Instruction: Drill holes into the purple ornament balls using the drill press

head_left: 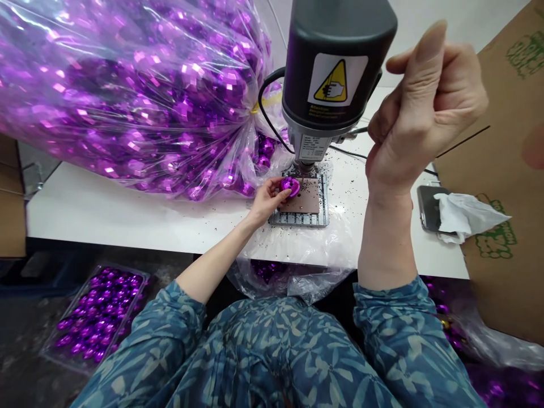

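My left hand (268,199) pinches a shiny purple bauble (290,186) between thumb and fingers. The bauble rests at the left side of a brown board (308,205) on the slotted metal base (323,220) of a small drill press (335,68). Just below the drill's chuck (306,165), the bauble sits slightly left of it. Raised at the drill's right side, my right hand (425,107) is closed with its thumb on top. Whatever is inside that fist is hidden by the fingers.
A large clear bag (140,102) of purple baubles fills the back left. Dark shavings dot the white table (204,226). On the right lie a phone (428,209), a crumpled tissue (467,215) and a cardboard box (501,170). A tray (147,277) of baubles stands below left.
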Available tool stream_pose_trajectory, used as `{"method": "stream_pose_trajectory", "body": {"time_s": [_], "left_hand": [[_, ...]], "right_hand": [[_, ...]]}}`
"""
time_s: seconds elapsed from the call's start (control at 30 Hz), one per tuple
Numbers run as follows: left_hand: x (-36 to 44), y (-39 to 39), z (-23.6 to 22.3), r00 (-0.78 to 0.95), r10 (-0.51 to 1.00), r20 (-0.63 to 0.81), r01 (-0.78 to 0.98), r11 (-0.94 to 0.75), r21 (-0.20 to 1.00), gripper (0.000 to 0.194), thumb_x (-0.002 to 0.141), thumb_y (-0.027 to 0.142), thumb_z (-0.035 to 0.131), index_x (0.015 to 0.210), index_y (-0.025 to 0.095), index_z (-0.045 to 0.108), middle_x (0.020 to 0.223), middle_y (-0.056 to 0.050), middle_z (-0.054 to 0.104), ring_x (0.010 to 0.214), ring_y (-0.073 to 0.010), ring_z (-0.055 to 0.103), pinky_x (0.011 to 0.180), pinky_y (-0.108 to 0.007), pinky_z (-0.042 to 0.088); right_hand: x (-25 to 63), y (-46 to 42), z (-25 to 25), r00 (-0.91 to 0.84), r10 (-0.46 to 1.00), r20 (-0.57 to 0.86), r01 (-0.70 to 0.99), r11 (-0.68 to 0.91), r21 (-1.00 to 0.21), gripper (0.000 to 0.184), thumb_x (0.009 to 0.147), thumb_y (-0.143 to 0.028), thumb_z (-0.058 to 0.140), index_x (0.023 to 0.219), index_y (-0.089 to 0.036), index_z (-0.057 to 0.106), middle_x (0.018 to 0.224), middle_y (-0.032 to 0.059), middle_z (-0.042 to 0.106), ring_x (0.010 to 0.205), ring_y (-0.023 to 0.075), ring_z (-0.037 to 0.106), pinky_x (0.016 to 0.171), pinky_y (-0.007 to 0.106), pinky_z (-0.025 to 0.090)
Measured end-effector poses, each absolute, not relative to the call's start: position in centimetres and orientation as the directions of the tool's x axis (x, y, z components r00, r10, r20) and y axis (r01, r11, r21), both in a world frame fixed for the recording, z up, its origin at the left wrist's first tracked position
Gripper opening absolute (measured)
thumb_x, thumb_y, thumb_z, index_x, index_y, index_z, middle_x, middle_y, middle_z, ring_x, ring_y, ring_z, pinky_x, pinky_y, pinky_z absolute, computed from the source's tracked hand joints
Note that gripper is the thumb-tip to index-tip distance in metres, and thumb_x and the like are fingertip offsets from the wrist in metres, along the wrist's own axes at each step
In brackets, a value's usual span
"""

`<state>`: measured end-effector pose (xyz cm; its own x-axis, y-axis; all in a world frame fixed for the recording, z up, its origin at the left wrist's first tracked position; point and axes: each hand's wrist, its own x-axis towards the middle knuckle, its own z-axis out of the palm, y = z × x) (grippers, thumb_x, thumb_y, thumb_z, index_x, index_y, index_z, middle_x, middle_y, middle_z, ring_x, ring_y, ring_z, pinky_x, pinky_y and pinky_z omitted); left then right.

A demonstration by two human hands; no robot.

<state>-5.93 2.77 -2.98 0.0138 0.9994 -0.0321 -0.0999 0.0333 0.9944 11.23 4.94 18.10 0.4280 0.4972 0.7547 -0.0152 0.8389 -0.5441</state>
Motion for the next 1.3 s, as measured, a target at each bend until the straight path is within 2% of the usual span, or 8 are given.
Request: {"method": "stream_pose_trajectory", "body": {"time_s": [0.33, 0.43, 0.53, 0.63, 0.73, 0.97, 1.13, 1.3], "left_hand": [[-4.4, 2.6, -2.4, 0.041, 0.997, 0.060, -0.034, -0.059, 0.998, 0.055, 0.072, 0.032, 0.098, 0.120, 0.021, 0.074, 0.111, -0.008, 0.077, 0.103, -0.0264, 0.071, 0.094, -0.040, 0.060], [-4.0, 2.5, -2.2, 0.065, 0.992, 0.109, 0.057, -0.112, 0.992, 0.055, 0.073, 0.032, 0.098, 0.121, 0.022, 0.075, 0.111, -0.008, 0.075, 0.115, -0.0312, 0.069, 0.107, -0.047, 0.056], [-3.7, 2.4, -2.3, 0.064, 0.983, 0.173, 0.102, -0.179, 0.979, 0.055, 0.073, 0.036, 0.099, 0.120, 0.023, 0.073, 0.125, -0.011, 0.071, 0.131, -0.0342, 0.062, 0.119, -0.050, 0.047], [-3.5, 2.5, -2.7, 0.134, 0.973, 0.187, 0.006, -0.190, 0.982, 0.058, 0.078, 0.047, 0.094, 0.124, 0.022, 0.067, 0.134, -0.013, 0.069, 0.128, -0.0318, 0.065, 0.116, -0.049, 0.050], [-3.3, 2.5, -3.0, 0.171, 0.968, 0.181, -0.030, -0.179, 0.983, 0.062, 0.079, 0.054, 0.092, 0.124, 0.022, 0.064, 0.129, -0.012, 0.071, 0.120, -0.0300, 0.069, 0.108, -0.046, 0.055], [-3.3, 2.7, -3.0, 0.143, 0.976, 0.166, -0.060, -0.159, 0.986, 0.058, 0.076, 0.045, 0.096, 0.119, 0.022, 0.065, 0.125, -0.010, 0.071, 0.118, -0.0286, 0.069, 0.110, -0.044, 0.052], [-3.2, 2.6, -3.0, 0.122, 0.981, 0.148, -0.081, -0.139, 0.987, 0.056, 0.075, 0.040, 0.097, 0.118, 0.023, 0.067, 0.124, -0.009, 0.070, 0.120, -0.0287, 0.068, 0.112, -0.044, 0.051], [-3.1, 2.4, -3.2, 0.135, 0.980, 0.143, -0.117, -0.128, 0.985, 0.058, 0.075, 0.043, 0.097, 0.120, 0.023, 0.066, 0.127, -0.010, 0.069, 0.125, -0.0294, 0.066, 0.113, -0.046, 0.053]], "right_hand": [[11.4, 7.6, 19.0, 0.409, 0.480, 0.776, 0.014, 0.847, -0.532, 0.051, 0.071, -0.070, 0.065, 0.067, -0.020, 0.056, 0.045, -0.0094, 0.030, 0.035, 0.0033, 0.026, 0.043, 0.029, 0.017], [11.4, 7.4, 19.0, 0.406, 0.491, 0.771, 0.036, 0.834, -0.550, 0.051, 0.071, -0.070, 0.062, 0.067, -0.020, 0.055, 0.045, -0.0093, 0.031, 0.036, 0.0028, 0.028, 0.043, 0.028, 0.019], [11.4, 7.3, 19.1, 0.408, 0.489, 0.771, 0.049, 0.832, -0.553, 0.051, 0.073, -0.071, 0.060, 0.067, -0.020, 0.054, 0.045, -0.0099, 0.030, 0.036, 0.0023, 0.026, 0.042, 0.027, 0.020], [11.5, 7.4, 19.2, 0.402, 0.496, 0.770, 0.050, 0.827, -0.559, 0.051, 0.072, -0.071, 0.060, 0.069, -0.020, 0.055, 0.045, -0.0099, 0.031, 0.036, 0.0022, 0.027, 0.042, 0.027, 0.020], [11.6, 7.2, 19.1, 0.387, 0.499, 0.776, 0.068, 0.824, -0.563, 0.051, 0.072, -0.071, 0.060, 0.069, -0.020, 0.055, 0.046, -0.0095, 0.033, 0.036, 0.0024, 0.029, 0.042, 0.028, 0.020], [11.1, 4.5, 17.3, 0.449, 0.415, 0.792, 0.081, 0.863, -0.498, 0.050, 0.082, -0.068, 0.066, 0.069, -0.020, 0.059, 0.049, -0.0088, 0.033, 0.036, 0.0018, 0.027, 0.040, 0.028, 0.014], [11.1, 2.6, 15.1, 0.469, 0.446, 0.763, 0.151, 0.810, -0.566, 0.055, 0.092, -0.074, 0.058, 0.078, -0.020, 0.060, 0.055, -0.0069, 0.031, 0.041, 0.0000, 0.028, 0.047, 0.022, 0.020], [11.6, 2.5, 13.6, 0.456, 0.428, 0.780, 0.110, 0.843, -0.527, 0.046, 0.096, -0.063, 0.063, 0.078, -0.020, 0.059, 0.058, -0.0065, 0.037, 0.043, -0.0009, 0.030, 0.047, 0.021, 0.020]]}}
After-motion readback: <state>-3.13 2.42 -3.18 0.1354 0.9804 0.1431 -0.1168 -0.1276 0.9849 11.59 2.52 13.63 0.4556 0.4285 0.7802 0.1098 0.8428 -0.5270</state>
